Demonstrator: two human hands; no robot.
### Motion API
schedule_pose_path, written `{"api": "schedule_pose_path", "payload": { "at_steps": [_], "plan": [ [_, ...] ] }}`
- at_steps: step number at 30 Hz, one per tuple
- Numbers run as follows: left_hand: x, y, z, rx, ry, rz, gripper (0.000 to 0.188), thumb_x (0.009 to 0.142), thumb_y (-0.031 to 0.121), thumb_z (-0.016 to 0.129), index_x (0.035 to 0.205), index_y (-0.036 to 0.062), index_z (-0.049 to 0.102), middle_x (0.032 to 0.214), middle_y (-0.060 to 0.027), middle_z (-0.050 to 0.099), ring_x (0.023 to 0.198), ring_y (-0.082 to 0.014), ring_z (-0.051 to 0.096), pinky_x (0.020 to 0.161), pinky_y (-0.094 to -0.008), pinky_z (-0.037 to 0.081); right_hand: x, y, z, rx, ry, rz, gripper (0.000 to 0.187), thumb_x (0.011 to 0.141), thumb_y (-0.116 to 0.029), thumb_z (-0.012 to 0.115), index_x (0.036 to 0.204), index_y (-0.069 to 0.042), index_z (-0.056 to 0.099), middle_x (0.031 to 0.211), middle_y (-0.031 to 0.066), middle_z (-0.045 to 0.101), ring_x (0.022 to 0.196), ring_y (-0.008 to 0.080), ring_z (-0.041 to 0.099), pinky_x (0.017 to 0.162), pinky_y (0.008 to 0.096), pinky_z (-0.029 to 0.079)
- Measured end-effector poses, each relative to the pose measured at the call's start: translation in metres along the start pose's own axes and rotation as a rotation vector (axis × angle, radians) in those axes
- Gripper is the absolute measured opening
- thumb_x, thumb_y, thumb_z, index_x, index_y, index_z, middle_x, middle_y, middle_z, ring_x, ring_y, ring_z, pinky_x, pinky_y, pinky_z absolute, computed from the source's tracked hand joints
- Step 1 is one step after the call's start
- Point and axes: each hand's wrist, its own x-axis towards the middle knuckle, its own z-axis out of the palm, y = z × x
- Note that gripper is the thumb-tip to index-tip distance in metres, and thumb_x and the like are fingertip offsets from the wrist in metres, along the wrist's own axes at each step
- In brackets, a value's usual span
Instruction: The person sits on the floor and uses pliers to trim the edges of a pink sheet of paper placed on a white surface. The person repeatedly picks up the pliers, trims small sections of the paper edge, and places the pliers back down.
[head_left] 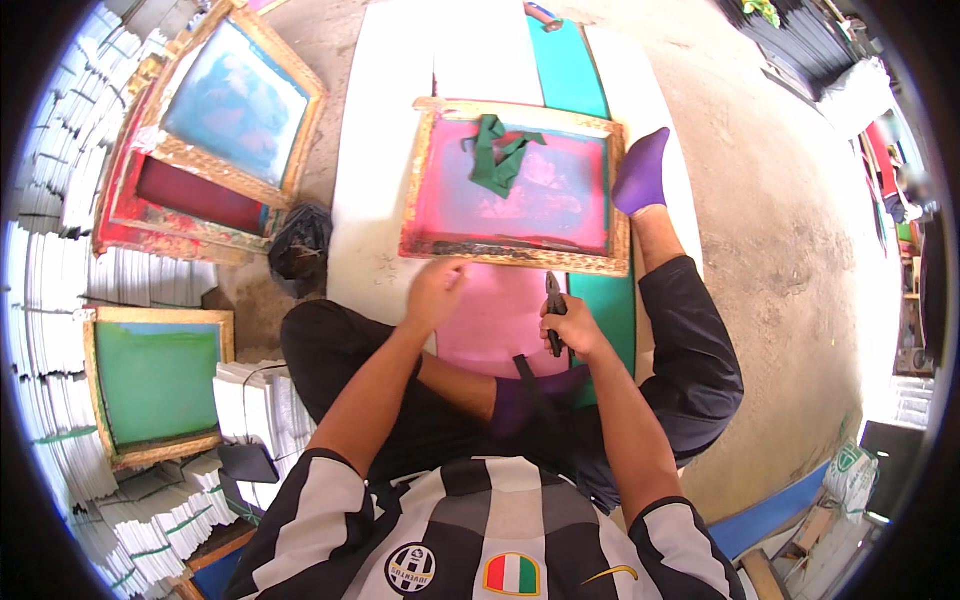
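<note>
Dark pliers with their jaws pointing away from me are gripped in my right hand. My left hand, slightly blurred, has its fingers curled together just below the near edge of a wooden screen-printing frame. Whatever those fingers may hold is too small to make out. The frame's mesh is stained pink and blue, and a crumpled green cloth strip lies on it. Under and in front of the frame are a pink sheet and a green strip. A dark strap lies near my folded foot.
My purple-socked foot rests against the frame's right side. At left lean a blue-stained screen frame and a green one, beside a black plastic bag. Tied paper stacks line the left. A white sack stands at right.
</note>
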Motion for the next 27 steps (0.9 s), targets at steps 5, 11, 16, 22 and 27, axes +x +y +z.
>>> {"api": "schedule_pose_path", "payload": {
  "at_steps": [5, 11, 16, 22, 27],
  "plan": [
    [-0.014, 0.03, 0.008, -0.195, -0.111, 0.024, 0.021, 0.098, 0.015, 0.068, 0.116, 0.0045, 0.07, 0.103, -0.0098, 0.074, 0.088, -0.0186, 0.07, 0.079, -0.0329, 0.056, -0.005, -0.012, 0.059, -0.049, -0.153, 0.033, 0.018, 0.084, -0.003, 0.065, 0.099, 0.0, 0.058, 0.074, 0.0109, 0.063, 0.057, 0.0194, 0.063, 0.051, 0.0337, 0.053],
    [-0.015, 0.029, 0.007, -0.126, -0.096, 0.075, 0.015, 0.1, 0.016, 0.065, 0.107, 0.0026, 0.065, 0.094, -0.0142, 0.069, 0.081, -0.0246, 0.068, 0.072, -0.0362, 0.054, -0.004, -0.013, 0.075, -0.063, -0.234, 0.067, 0.023, 0.087, -0.009, 0.066, 0.108, 0.0, 0.06, 0.077, 0.0114, 0.066, 0.06, 0.0197, 0.065, 0.053, 0.0343, 0.053],
    [-0.014, 0.022, 0.009, -0.035, -0.037, 0.133, 0.012, 0.1, 0.014, 0.063, 0.099, 0.0019, 0.061, 0.087, -0.0169, 0.064, 0.077, -0.0298, 0.065, 0.069, -0.0385, 0.052, -0.002, -0.013, 0.068, -0.065, -0.297, 0.136, 0.038, 0.098, -0.018, 0.061, 0.132, -0.002, 0.056, 0.094, 0.0146, 0.07, 0.077, 0.0219, 0.071, 0.063, 0.0365, 0.056],
    [-0.007, -0.014, 0.007, 0.124, 0.171, -0.018, 0.017, 0.097, 0.022, 0.066, 0.096, 0.0052, 0.062, 0.086, -0.0169, 0.066, 0.078, -0.0389, 0.065, 0.07, -0.0473, 0.05, -0.002, 0.0, 0.039, 0.059, -0.081, 0.182, 0.036, 0.096, -0.016, 0.061, 0.13, -0.002, 0.056, 0.093, 0.013, 0.07, 0.076, 0.0206, 0.07, 0.06, 0.0322, 0.052],
    [0.007, -0.028, -0.028, 0.375, 0.239, -0.372, 0.022, 0.097, 0.028, 0.064, 0.097, 0.0054, 0.064, 0.092, -0.0185, 0.07, 0.084, -0.0403, 0.068, 0.073, -0.0515, 0.052, 0.013, 0.024, -0.024, -0.055, 0.272, 0.117, 0.032, 0.093, -0.011, 0.061, 0.123, -0.001, 0.055, 0.081, 0.0119, 0.068, 0.063, 0.0231, 0.069, 0.049, 0.037, 0.049]
  ]
}}
